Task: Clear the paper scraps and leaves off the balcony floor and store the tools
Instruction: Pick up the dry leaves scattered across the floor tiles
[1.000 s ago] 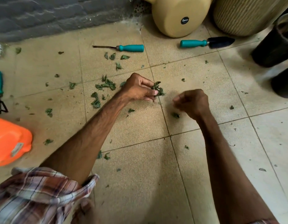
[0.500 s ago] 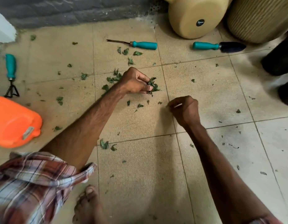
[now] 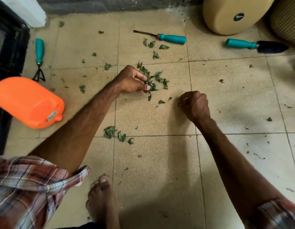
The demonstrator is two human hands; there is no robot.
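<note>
**Leaves gathered pinch by pinch**

Left hand (image 3: 133, 80) pinches a clump of leaves (image 3: 161, 80) at mid-frame, and more lie scattered over the floor tiles (image 3: 151, 162). Right hand (image 3: 195, 104) is curled into a fist just right of the clump; what it holds, if anything, is hidden. The scraps look light, limp and crumbly, best bunched and nipped from above. Orange jug (image 3: 29, 103) at left lies on its side, contents unseen, as with the cream pot (image 3: 226, 17) at upper right.
</note>
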